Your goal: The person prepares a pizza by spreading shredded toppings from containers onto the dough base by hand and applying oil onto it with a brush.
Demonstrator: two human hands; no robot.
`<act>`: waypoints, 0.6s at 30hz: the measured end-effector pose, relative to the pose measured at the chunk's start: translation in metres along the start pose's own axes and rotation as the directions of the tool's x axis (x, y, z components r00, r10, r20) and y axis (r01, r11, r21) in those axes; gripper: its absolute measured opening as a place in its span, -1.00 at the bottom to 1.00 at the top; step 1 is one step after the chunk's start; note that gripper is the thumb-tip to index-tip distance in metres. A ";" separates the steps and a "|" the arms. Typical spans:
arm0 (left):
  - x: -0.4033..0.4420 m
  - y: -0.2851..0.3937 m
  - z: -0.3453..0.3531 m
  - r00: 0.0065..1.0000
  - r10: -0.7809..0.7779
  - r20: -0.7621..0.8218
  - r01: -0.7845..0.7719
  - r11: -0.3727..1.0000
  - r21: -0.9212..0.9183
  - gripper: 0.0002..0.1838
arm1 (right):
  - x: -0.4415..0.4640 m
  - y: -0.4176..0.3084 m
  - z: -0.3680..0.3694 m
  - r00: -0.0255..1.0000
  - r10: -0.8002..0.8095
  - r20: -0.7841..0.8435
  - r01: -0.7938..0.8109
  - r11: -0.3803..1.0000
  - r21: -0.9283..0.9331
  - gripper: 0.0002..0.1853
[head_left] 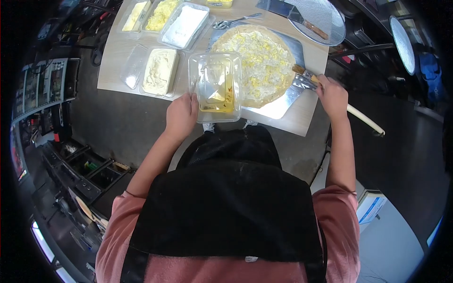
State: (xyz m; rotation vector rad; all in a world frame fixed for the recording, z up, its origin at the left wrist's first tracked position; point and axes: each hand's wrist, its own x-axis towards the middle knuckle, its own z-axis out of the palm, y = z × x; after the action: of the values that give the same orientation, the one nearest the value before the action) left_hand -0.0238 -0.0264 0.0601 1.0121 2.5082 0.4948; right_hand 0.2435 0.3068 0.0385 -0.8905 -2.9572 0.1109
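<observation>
My left hand [182, 114] grips the left edge of a clear plastic container [215, 115], tilted, with yellow oil and dark flecks pooled in its lower right. In my right hand [332, 95] is a pastry brush [304, 72] with brown bristles, its tip at the right edge of the pizza [257, 63]. The pizza's pale base carries white and yellow shredded topping. Under it lies a metal pizza peel [278, 109], whose cream handle [365, 120] sticks out beyond my right hand. The container hides part of the pizza's left side.
On the wooden table [113, 75] at left stand tubs of creamy spread [159, 73], white topping [185, 26] and yellow shreds [161, 14], plus a clear lid [134, 66]. A spoon [231, 21] lies behind the pizza. A round mesh screen [325, 16] overhangs the back right corner.
</observation>
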 end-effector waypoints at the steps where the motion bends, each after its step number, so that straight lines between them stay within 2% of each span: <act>1: 0.000 0.000 -0.001 1.000 -0.005 -0.010 0.005 1.000 0.004 -0.65 | 0.001 0.001 -0.004 1.000 -0.027 0.003 0.027 0.999 0.018 -0.81; 5: -0.002 0.004 0.000 0.999 -0.050 -0.007 0.050 0.998 -0.036 -0.66 | 0.000 0.012 -0.003 0.982 -0.168 0.083 0.167 0.986 0.025 -0.80; 8: -0.005 0.010 0.004 0.997 -0.072 -0.010 0.071 0.996 -0.051 -0.68 | 0.018 0.026 0.003 0.984 -0.175 0.023 0.174 0.985 0.014 -0.80; 11: -0.012 0.018 0.007 0.994 -0.110 -0.028 0.107 0.991 -0.079 -0.70 | 0.045 0.037 -0.001 0.985 -0.168 0.035 0.167 0.986 0.016 -0.78; 14: -0.018 0.025 0.010 0.990 -0.136 -0.042 0.131 0.986 -0.104 -0.72 | 0.058 0.041 -0.016 0.973 -0.217 0.072 0.212 0.974 0.078 -0.78; 18: -0.028 0.033 0.015 0.983 -0.168 -0.075 0.157 0.978 -0.134 -0.71 | 0.072 0.057 -0.007 0.935 -0.333 0.119 0.328 0.943 0.061 -0.78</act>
State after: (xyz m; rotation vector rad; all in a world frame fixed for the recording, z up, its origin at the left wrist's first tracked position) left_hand 0.0209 -0.0213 0.0682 0.7448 2.5701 0.6510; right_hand 0.2155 0.3939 0.0429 -0.3819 -3.1597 0.2184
